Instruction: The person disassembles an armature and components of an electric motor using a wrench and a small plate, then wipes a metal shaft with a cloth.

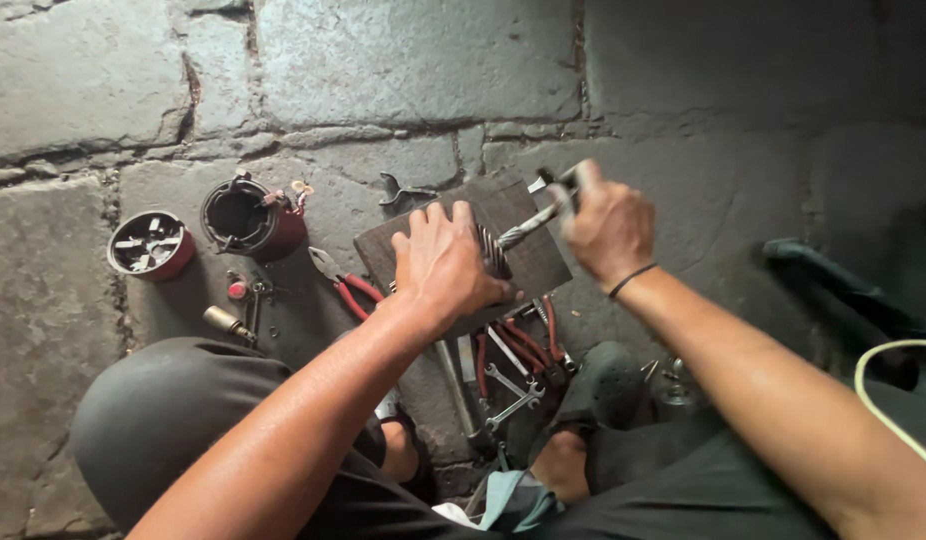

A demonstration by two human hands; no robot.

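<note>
Left hand (441,262) presses a ribbed metal part (493,252) onto the wooden board (518,215); right hand (608,225) fingers grip a metal tool (543,212). Left of the board, a red round tin (150,245) holds small metal pieces.

Grey, cracked stone paving (403,70) throughout. Dark brown square wooden board (528,260) at centre. Dark red round motor housing (251,217) at left; red-rimmed shallow metal tin (149,245) at far left. Red-handled steel pliers (345,283) near board. Thin black wristband (633,280) at right. Pale yellow-green hose (888,385) at far right.
</note>
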